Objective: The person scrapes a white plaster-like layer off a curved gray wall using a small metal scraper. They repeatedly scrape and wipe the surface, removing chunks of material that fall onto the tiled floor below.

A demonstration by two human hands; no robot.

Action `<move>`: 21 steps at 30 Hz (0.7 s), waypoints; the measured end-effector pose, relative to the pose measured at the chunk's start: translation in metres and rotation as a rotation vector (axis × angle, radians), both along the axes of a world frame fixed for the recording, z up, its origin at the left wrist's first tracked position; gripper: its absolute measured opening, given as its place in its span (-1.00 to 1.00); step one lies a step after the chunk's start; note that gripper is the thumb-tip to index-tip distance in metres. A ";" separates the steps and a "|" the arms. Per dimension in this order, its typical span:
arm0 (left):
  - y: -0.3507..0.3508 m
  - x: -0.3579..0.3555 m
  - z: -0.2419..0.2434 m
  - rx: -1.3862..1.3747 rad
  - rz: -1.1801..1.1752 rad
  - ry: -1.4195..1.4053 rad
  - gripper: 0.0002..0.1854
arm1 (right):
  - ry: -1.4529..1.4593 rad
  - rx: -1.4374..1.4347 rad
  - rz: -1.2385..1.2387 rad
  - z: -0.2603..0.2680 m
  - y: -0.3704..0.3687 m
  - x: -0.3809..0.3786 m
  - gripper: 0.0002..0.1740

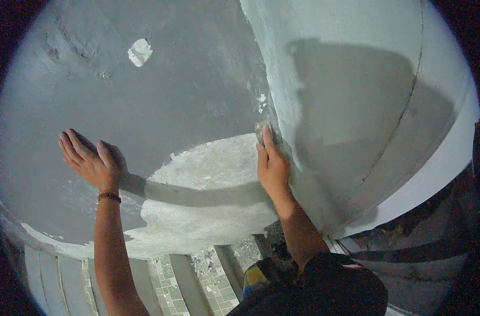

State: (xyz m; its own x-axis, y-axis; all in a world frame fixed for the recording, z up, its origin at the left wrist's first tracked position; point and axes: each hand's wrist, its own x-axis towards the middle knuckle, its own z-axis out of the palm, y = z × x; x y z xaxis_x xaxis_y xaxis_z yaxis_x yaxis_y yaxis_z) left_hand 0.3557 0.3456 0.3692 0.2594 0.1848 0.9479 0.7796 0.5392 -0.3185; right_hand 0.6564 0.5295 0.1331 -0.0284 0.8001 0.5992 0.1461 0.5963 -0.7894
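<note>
My left hand (90,160) is raised at the grey painted wall (176,87), fingers apart and holding nothing; a dark beaded bracelet is on the wrist. Whether its palm touches the wall cannot be told. At the wall's corner with a pale wall, my right hand (273,168) grips a small scraper blade (261,128), its index finger laid along it. The blade lies at the upper right edge of a whitish bared patch (212,162), where the grey coat ends in a ragged line. A smaller white patch (140,52) shows higher up.
The pale wall (354,91) on the right has a long thin crack and carries a large shadow. Below are stair steps (212,280) with tiled treads, strewn with light flakes. Dark folded material (417,252) lies at the lower right.
</note>
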 end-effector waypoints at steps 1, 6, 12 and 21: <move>-0.001 0.000 0.000 0.002 0.008 -0.006 -0.17 | -0.046 0.022 -0.022 -0.001 -0.001 0.000 -0.41; -0.001 0.000 -0.002 -0.003 0.021 -0.028 -0.17 | 0.060 -0.035 0.024 -0.003 -0.003 -0.002 -0.40; -0.001 -0.001 -0.002 0.017 0.034 -0.048 -0.17 | 0.031 -0.020 0.033 0.004 -0.002 0.000 -0.38; -0.002 0.003 -0.003 0.006 0.023 -0.055 -0.18 | 0.092 0.068 -0.019 0.006 0.001 -0.002 -0.40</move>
State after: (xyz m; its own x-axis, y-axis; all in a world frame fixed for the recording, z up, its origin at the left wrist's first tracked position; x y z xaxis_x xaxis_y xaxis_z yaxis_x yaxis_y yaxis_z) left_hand 0.3583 0.3438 0.3664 0.2028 0.1844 0.9617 0.7831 0.5592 -0.2723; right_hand 0.6540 0.5303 0.1395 0.0439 0.7576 0.6512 0.0860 0.6465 -0.7580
